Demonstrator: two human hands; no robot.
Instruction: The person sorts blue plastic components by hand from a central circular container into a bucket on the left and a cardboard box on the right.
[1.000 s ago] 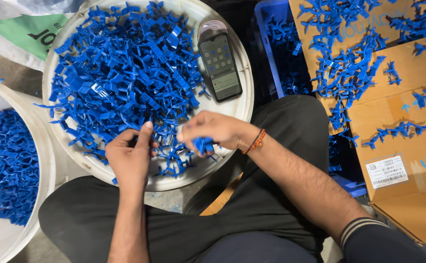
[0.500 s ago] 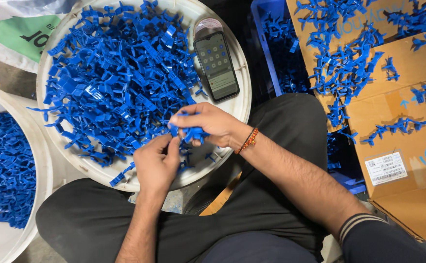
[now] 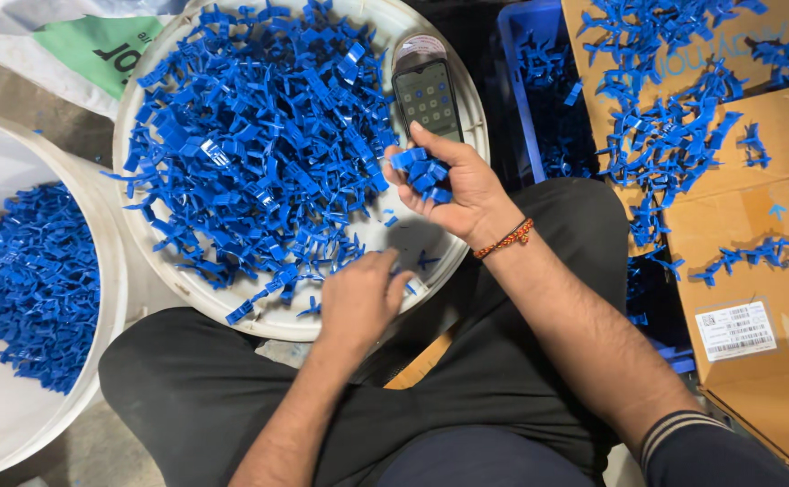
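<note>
A round white tray (image 3: 431, 271) rests on my lap, heaped with small blue plastic parts (image 3: 259, 153). My right hand (image 3: 462, 189) is raised over the tray's right side, palm up, closed around a small bunch of the blue parts (image 3: 420, 171). My left hand (image 3: 358, 298) lies knuckles-up at the tray's near rim, fingertips down on loose blue parts there; whether it grips one is hidden. A dark phone (image 3: 428, 95) lies on the tray's far right edge, just beyond my right hand.
A white bucket (image 3: 110, 271) with more blue parts stands at the left. A blue crate (image 3: 516, 81) and flattened brown cardboard (image 3: 755, 271) strewn with blue parts lie at the right. A white and green sack (image 3: 70, 45) lies at the top left.
My right hand has lifted away from the left hand toward the phone, carrying blue parts. My left hand has dropped to the tray's near rim.
</note>
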